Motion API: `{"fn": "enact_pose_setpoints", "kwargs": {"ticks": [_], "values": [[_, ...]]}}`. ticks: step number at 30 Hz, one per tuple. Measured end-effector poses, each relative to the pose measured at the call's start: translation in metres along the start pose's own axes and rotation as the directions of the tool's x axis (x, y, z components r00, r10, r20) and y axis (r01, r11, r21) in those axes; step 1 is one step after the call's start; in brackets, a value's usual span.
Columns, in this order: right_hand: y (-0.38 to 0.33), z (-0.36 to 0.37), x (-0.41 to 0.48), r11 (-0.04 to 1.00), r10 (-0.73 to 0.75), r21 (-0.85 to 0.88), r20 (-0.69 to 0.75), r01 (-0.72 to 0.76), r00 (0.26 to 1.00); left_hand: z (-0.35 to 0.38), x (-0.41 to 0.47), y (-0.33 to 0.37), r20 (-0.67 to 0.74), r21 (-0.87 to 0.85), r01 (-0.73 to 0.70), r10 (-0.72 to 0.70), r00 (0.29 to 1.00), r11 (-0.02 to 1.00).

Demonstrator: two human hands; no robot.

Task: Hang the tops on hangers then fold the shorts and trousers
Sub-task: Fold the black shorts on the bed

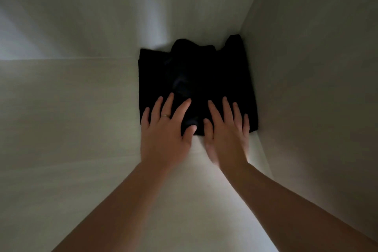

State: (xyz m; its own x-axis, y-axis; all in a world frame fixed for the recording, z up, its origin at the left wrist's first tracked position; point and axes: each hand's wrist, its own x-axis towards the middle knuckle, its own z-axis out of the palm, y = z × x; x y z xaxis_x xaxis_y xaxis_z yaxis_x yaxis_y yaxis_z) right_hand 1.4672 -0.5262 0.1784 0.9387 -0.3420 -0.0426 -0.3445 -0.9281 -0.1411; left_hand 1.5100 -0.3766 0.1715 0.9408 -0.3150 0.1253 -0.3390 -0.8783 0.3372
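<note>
two bare forearms, cropped at the frame's bottom edge. left hand (165,131) wears a thin pale ring (165,116) on one finger. right hand (229,131) bare, nails short on both.

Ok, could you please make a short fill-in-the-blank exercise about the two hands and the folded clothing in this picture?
1. The left hand and the right hand lie flat on a folded garment that is ____, not white.
2. The ring is worn on the ____ hand.
3. The garment lies against the wall on the ____ side.
Missing words: black; left; right.
</note>
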Motion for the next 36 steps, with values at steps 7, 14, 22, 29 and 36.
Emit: {"fn": "enact_pose_setpoints", "kwargs": {"ticks": [7, 14, 22, 29, 36], "values": [[0.006, 0.002, -0.016, 1.000, -0.030, 0.006, 0.006, 0.030, 1.000, 0.002, -0.020, -0.004, 0.006, -0.001, 0.004, -0.004, 1.000, 1.000], [0.018, -0.006, -0.102, 0.998, -0.050, -0.028, 0.260, 0.059, 0.964, -0.019, -0.108, 0.007, 0.219, 0.066, 0.124, -0.136, 0.966, 0.990], [0.025, -0.061, -0.236, 0.995, -0.022, -0.066, 0.577, 0.073, 0.816, -0.074, -0.253, 0.041, 0.589, 0.037, 0.178, -0.165, 0.791, 0.983], [0.026, -0.126, -0.280, 0.993, -0.066, -0.018, 0.712, 0.113, 0.699, -0.148, -0.320, 0.052, 0.822, 0.057, 0.352, -0.244, 0.514, 0.934], [0.035, -0.190, -0.296, 0.929, -0.331, 0.072, 0.598, 0.363, 0.729, -0.201, -0.357, 0.071, 0.643, 0.085, 0.380, -0.343, 0.685, 0.921]]}}
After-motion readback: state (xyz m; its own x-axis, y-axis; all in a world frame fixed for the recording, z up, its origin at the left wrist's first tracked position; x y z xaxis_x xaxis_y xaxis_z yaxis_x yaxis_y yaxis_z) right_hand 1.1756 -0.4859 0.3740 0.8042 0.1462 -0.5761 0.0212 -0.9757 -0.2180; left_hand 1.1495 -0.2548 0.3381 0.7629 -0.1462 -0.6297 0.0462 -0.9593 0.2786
